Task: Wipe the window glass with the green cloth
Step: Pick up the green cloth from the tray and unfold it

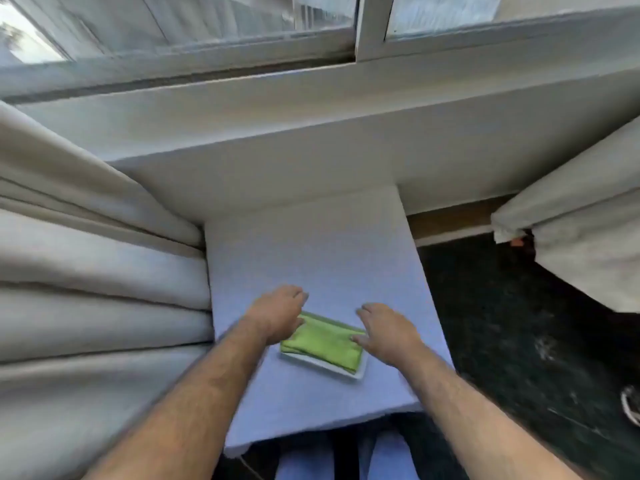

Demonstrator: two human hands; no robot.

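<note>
Nothing wiped yet: cloth [323,344] lies folded on tray [360,372]. Left hand [277,315], right hand [388,332] flank it, fingers open, gripping nothing. Glass [225,19] untouched.

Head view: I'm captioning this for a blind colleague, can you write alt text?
Two bare hands, left hand and right hand, reach down to either end of a folded green cloth lying on a white tray on a pale blue table. Beyond it are a white sill and the window, with curtains at both sides.
</note>
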